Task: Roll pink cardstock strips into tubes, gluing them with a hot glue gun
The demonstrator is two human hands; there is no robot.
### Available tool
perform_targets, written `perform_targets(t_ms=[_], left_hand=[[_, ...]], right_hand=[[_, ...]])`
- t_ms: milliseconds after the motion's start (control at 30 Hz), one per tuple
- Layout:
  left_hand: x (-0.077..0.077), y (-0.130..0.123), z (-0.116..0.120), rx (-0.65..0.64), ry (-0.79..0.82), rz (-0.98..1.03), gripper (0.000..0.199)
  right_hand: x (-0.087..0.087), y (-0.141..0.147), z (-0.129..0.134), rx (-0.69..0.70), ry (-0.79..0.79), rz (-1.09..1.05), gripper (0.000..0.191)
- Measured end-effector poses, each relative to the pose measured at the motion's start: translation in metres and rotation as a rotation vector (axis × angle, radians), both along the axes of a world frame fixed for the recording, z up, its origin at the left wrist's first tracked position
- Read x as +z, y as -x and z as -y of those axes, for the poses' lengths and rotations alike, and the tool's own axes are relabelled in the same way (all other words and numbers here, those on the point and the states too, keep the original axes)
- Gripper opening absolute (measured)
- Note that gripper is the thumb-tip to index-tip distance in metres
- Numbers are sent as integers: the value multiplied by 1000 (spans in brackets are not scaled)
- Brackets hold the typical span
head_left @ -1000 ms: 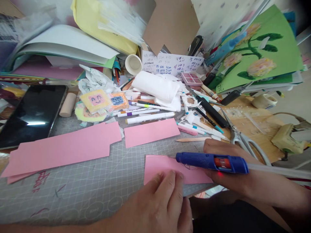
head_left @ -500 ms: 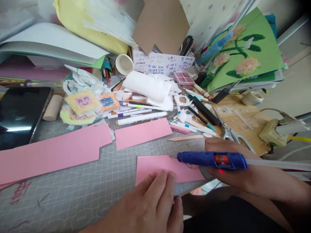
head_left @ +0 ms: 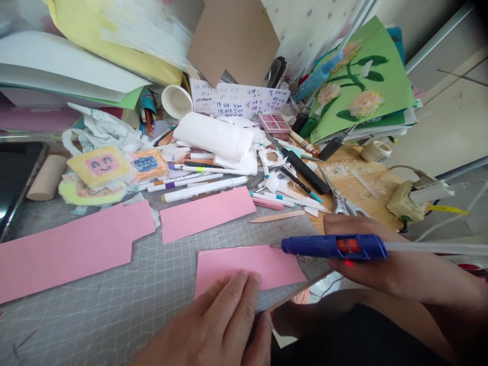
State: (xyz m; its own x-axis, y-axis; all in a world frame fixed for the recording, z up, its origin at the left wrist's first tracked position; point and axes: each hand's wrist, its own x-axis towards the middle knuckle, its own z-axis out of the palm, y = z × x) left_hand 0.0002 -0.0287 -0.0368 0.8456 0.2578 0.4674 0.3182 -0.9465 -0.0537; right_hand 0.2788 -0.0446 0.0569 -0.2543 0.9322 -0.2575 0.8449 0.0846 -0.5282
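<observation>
My right hand (head_left: 381,272) is wrapped round a blue glue gun (head_left: 331,246) with a clear glue stick coming out of its back and a red light glowing below. The nozzle is at the top edge of a pink card strip (head_left: 229,262), right of its middle, and a thin glossy line shows along that edge. My left hand (head_left: 224,315) lies with its fingers flat on the strip's lower part. Its thumb is beside the table edge. A second pink strip (head_left: 208,213) lies behind, and a longer notched pink piece (head_left: 72,249) is to the left.
Underneath is a grey cutting mat (head_left: 152,300). Behind it are heaped pens, a white paper roll (head_left: 213,136) and scissors (head_left: 339,201). A paper cup (head_left: 177,101) and a small drawn face card (head_left: 99,166) stand farther back. A power strip (head_left: 407,201) lies at right.
The glue gun's nozzle has slid rightward along the strip's top edge. My left hand keeps its place on the strip. The whole view has shifted, so things appear farther left.
</observation>
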Motion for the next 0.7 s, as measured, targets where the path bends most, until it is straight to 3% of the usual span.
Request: perform_targets(t_ms=[267,400,700], left_hand=[[-3,1,-12,-89,-151,102,19],[-2,-1,-8,-3,-93,65,18],[1,0,-6,9,-71,23,20]], right_hand=[[1,-14,6,35,-26,37,14],[-3,-23,8,78,-142,29,14],[1,-28,11,42,-112,110,13]])
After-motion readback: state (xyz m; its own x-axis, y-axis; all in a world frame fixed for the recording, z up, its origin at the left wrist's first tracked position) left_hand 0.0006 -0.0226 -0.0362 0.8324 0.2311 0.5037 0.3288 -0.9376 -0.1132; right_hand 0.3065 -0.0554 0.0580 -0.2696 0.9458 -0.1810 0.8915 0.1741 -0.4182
